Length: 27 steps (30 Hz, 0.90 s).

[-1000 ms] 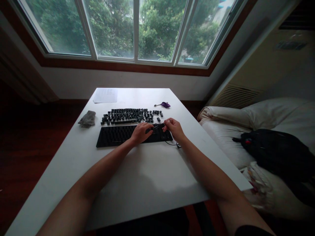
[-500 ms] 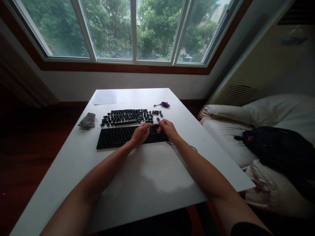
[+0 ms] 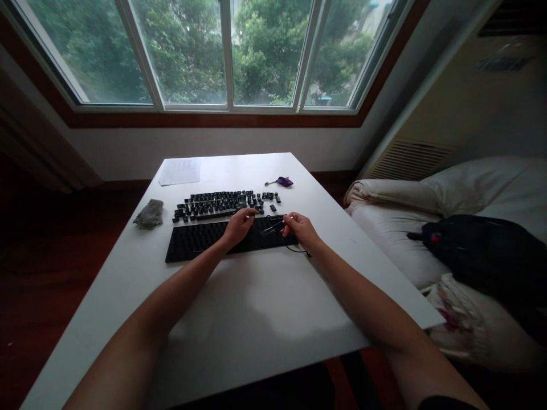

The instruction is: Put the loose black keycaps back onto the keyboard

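Note:
A black keyboard base [image 3: 200, 240] with its keys off lies across the white table [image 3: 256, 307]. Behind it, several loose black keycaps [image 3: 222, 203] sit in rows. My left hand [image 3: 238, 226] hovers over the base's right part, fingers curled and pinched on a thin dark cable [image 3: 273, 226]. My right hand [image 3: 300, 228] is at the base's right end, fingers pinched on the same cable. The cable trails off to the table by my right wrist.
A grey cloth [image 3: 148, 213] lies left of the keycaps. A sheet of paper [image 3: 180, 171] sits at the far left corner, a small purple tool [image 3: 282, 181] at the far right. A bed with a black bag [image 3: 482, 256] stands right of the table.
My hands came together over the base's right end, then drew apart again, stretching the cable between them. The camera tilted slightly.

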Each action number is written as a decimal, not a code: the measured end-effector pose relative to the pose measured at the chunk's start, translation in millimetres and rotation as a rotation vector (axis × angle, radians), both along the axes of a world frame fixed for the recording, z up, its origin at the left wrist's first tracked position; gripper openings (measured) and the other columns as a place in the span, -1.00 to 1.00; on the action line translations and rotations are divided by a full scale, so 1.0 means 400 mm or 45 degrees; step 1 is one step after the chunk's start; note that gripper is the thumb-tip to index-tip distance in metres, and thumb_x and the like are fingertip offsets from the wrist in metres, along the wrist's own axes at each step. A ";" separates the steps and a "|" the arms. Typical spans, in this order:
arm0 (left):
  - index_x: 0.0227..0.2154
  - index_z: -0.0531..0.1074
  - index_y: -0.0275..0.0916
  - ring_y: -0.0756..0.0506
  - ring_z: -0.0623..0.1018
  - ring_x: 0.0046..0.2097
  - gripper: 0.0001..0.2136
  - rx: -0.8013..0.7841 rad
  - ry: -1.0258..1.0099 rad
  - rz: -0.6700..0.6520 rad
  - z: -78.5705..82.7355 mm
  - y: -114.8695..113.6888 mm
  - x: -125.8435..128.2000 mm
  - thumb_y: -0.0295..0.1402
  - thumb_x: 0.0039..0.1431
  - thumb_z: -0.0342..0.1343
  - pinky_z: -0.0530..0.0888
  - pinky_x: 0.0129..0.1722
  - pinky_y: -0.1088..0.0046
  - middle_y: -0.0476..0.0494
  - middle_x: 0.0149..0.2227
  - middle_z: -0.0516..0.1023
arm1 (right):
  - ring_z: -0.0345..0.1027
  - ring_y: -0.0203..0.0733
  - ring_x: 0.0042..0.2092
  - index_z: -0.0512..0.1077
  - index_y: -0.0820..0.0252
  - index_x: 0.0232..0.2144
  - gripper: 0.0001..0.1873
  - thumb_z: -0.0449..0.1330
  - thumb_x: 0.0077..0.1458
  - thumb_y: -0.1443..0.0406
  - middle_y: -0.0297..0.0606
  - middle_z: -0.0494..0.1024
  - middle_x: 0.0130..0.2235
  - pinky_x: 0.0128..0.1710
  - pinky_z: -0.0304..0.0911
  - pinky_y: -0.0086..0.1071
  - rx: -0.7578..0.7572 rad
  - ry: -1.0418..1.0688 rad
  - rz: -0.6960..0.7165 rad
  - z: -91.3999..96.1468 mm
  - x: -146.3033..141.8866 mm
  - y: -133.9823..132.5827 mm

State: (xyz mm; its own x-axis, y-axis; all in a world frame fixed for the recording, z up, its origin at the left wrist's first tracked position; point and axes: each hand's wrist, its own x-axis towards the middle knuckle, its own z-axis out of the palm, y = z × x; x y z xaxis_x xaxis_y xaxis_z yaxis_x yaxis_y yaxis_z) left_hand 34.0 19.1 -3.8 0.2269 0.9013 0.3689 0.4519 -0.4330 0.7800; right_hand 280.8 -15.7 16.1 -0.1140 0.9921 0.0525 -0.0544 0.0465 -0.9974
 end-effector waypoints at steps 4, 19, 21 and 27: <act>-0.08 0.50 -0.14 -0.06 0.57 -0.30 -0.77 0.019 0.155 0.040 0.018 0.042 0.022 -0.37 0.25 0.04 0.46 -0.24 0.42 -0.04 -0.26 0.62 | 0.38 -0.27 -0.54 0.35 0.12 -0.41 -0.54 0.34 -0.02 -0.10 -0.43 0.46 -0.63 -0.24 0.44 -0.30 -0.003 0.033 0.000 0.000 0.017 -0.018; -0.17 0.59 -0.14 -0.22 0.47 -0.04 -0.77 0.243 0.564 0.191 0.001 0.161 0.139 -0.42 0.13 0.13 0.41 0.03 0.20 -0.18 -0.12 0.58 | 0.39 -0.27 -0.54 0.36 0.12 -0.39 -0.58 0.33 0.02 -0.07 -0.41 0.49 -0.62 -0.20 0.47 -0.26 0.009 0.093 0.050 -0.011 0.041 -0.017; -0.17 0.59 -0.14 -0.22 0.46 -0.06 -0.77 0.266 0.594 0.187 -0.001 0.163 0.147 -0.41 0.12 0.14 0.41 0.01 0.19 -0.20 -0.14 0.55 | 0.40 -0.27 -0.54 0.36 0.11 -0.40 -0.57 0.33 0.01 -0.08 -0.41 0.50 -0.62 -0.20 0.46 -0.27 0.013 0.081 0.046 -0.010 0.043 -0.015; -0.20 0.54 -0.14 -0.23 0.46 -0.09 -0.78 0.269 0.692 0.150 0.001 0.170 0.179 -0.45 0.06 0.15 0.39 -0.04 0.19 -0.19 -0.14 0.55 | 0.40 -0.26 -0.55 0.35 0.11 -0.40 -0.56 0.33 -0.01 -0.09 -0.42 0.49 -0.62 -0.23 0.46 -0.27 -0.002 0.068 0.052 -0.009 0.042 -0.015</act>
